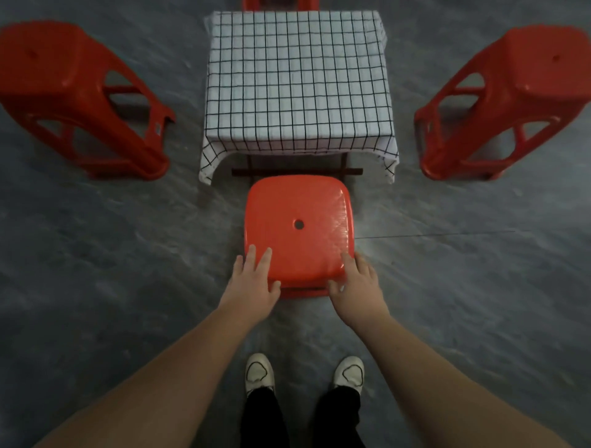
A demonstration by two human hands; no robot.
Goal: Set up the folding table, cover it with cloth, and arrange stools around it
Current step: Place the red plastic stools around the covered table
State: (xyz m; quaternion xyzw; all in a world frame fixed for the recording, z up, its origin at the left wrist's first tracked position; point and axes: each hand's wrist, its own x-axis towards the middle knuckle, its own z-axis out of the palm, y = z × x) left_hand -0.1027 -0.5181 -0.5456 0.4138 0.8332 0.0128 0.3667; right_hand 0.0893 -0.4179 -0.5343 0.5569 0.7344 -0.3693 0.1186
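both hands are being laid on the near edge of the near stool (303,204): the left hand (252,281) is being rested with straight fingers flat on the seat's near left corner, the right hand (355,281) is being spread loosely over the near right corner, and each thumb is being kept against the front rim. nothing is being clenched, though whether the thumbs are being hooked under the rim cannot be told. the stool is being stood upright on the grey floor (128,239), just beside the near side of the tabletop, its far edge close to the dark crossbar (297,171) between the table legs. the tabletop is being covered fully by the checked cloth (297,83), which is hanging over the edges. the left stool (64,83) and the right stool (518,89) are being kept upright on either side, well apart from the cloth, and a sliver of the far stool (278,3) is being shown beyond the table. by the look of it, the last step, arranging stools, is being finished with this fourth seat. what is likely being called for next is a small, even push or twist so the seat is squared to the table edge, then a clean release; the side stools may be wanted closer.
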